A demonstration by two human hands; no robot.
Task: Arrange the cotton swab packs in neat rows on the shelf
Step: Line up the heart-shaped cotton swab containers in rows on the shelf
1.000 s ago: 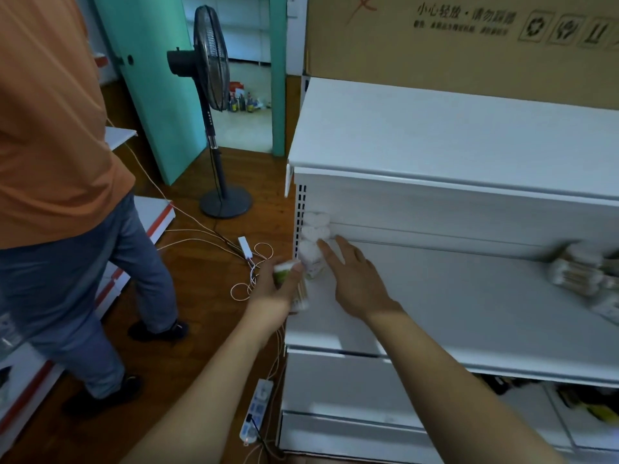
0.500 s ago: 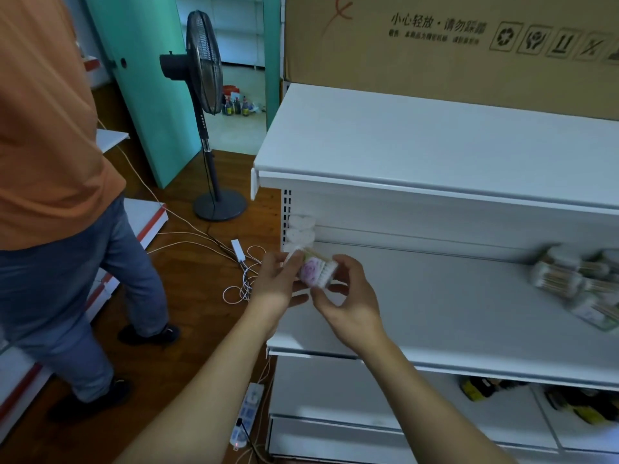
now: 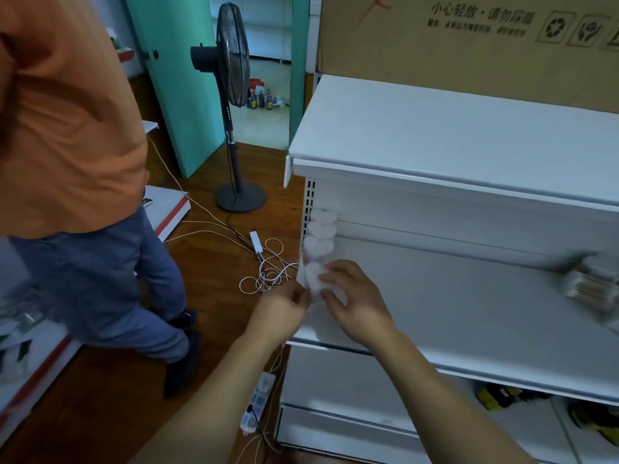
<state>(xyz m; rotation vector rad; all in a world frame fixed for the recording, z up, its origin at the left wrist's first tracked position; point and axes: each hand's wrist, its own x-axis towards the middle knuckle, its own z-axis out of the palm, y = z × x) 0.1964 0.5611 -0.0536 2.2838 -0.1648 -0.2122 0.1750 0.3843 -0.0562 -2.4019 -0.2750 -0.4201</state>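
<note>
Pack (image 3: 316,279) now shelved, between both grips

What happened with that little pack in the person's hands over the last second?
Half a second ago both hands held the pack clear of the shelf. Now it is down at the front of the row along the shelf's left edge. The right hand still holds the pack; the left hand is at its side. The loose packs at the right look unmoved.

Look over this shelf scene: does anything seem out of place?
Yes. Several cotton swab packs lie jumbled at the shelf's right end, unlike the neat row at its left.
</note>
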